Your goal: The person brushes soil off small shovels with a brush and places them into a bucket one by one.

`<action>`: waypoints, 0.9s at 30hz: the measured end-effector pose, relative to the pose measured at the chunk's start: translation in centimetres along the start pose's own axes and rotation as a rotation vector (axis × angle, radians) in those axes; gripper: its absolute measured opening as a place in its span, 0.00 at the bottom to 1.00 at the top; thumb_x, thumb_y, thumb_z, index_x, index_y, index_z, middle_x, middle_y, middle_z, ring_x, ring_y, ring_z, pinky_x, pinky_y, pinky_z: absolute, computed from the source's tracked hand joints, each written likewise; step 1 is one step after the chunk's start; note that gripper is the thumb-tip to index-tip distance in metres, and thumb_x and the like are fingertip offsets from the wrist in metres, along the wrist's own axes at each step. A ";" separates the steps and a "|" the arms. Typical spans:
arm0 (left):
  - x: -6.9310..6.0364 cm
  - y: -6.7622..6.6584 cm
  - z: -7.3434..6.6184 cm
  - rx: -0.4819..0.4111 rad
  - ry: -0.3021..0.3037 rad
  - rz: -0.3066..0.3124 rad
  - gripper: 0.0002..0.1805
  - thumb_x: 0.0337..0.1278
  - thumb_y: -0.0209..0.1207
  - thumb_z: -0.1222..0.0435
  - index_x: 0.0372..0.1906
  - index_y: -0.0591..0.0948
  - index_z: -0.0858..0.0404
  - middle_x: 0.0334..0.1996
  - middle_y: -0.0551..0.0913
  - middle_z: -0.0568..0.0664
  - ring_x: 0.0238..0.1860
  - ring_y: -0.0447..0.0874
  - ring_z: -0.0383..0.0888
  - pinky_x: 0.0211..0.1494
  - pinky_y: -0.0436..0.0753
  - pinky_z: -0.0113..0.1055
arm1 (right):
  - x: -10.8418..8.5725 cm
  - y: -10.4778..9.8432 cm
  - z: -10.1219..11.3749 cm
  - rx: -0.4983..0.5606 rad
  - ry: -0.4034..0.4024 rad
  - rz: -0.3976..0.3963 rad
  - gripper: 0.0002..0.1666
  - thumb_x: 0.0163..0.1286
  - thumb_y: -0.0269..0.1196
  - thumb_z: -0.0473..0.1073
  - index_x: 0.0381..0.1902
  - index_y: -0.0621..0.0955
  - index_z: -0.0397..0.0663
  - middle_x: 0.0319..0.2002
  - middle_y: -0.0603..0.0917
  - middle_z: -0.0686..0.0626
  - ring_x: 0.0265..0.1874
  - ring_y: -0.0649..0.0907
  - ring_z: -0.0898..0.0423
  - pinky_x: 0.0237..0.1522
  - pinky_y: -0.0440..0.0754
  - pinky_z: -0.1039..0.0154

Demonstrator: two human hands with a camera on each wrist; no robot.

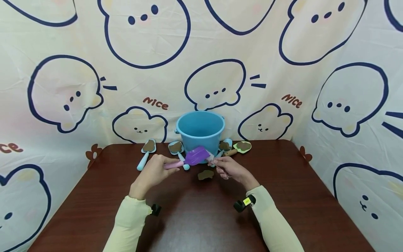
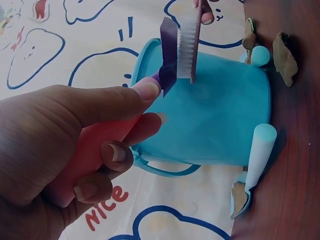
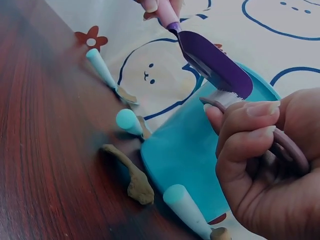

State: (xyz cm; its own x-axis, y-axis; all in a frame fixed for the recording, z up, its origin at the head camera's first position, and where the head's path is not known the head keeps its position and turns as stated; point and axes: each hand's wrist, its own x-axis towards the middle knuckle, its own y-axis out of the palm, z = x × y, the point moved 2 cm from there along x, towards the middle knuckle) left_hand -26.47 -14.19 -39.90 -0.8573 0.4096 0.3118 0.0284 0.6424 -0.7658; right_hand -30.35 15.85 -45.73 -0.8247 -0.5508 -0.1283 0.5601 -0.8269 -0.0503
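My left hand grips the pink handle of a toy shovel with a purple scoop, held above the table. My right hand holds a small brush by its pinkish handle. The brush's white bristles touch the purple scoop near its tip. Just behind both hands stands a light blue bucket. On the table below the scoop lies a flattish lump of brown clay-like material.
Left of the bucket lie two blue toy shovels, one farther out and one beside it. To its right are another blue shovel and a green one. All carry brown material. A patterned cloth hangs behind the dark table.
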 end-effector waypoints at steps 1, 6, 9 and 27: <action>0.0 0.0 0.0 0.000 -0.001 0.000 0.19 0.54 0.74 0.66 0.52 0.88 0.63 0.43 0.91 0.54 0.42 0.91 0.49 0.40 0.87 0.33 | 0.0 -0.1 0.0 -0.013 0.002 0.001 0.26 0.85 0.44 0.45 0.65 0.72 0.27 0.21 0.67 0.55 0.15 0.69 0.63 0.19 0.67 0.69; 0.0 0.1 -0.1 0.003 -0.002 0.000 0.18 0.54 0.74 0.65 0.52 0.89 0.63 0.43 0.91 0.53 0.44 0.91 0.49 0.45 0.88 0.39 | -0.5 -0.6 0.0 -0.098 0.023 -0.003 0.25 0.84 0.46 0.45 0.63 0.74 0.30 0.22 0.70 0.52 0.17 0.70 0.60 0.19 0.68 0.68; 0.0 0.1 -0.1 0.007 -0.002 -0.003 0.18 0.54 0.74 0.65 0.51 0.89 0.63 0.43 0.91 0.53 0.44 0.90 0.49 0.46 0.88 0.41 | -0.9 -1.1 0.2 -0.141 0.027 -0.001 0.24 0.84 0.47 0.45 0.62 0.74 0.29 0.23 0.71 0.51 0.18 0.71 0.59 0.20 0.71 0.68; 0.0 0.3 -1.2 0.020 0.015 -0.013 0.14 0.51 0.73 0.68 0.46 0.90 0.61 0.39 0.90 0.48 0.36 0.85 0.40 0.41 0.86 0.36 | -3.2 -4.4 1.3 -0.423 0.038 -0.138 0.19 0.81 0.52 0.42 0.60 0.78 0.36 0.22 0.76 0.49 0.15 0.73 0.58 0.20 0.72 0.65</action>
State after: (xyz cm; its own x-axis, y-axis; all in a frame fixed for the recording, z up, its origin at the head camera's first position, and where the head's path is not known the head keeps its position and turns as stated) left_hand -25.86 -13.22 -39.49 -0.8495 0.4113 0.3303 0.0072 0.6350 -0.7724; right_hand -30.25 21.08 -43.83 -0.8950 -0.4272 -0.1279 0.4341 -0.7688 -0.4696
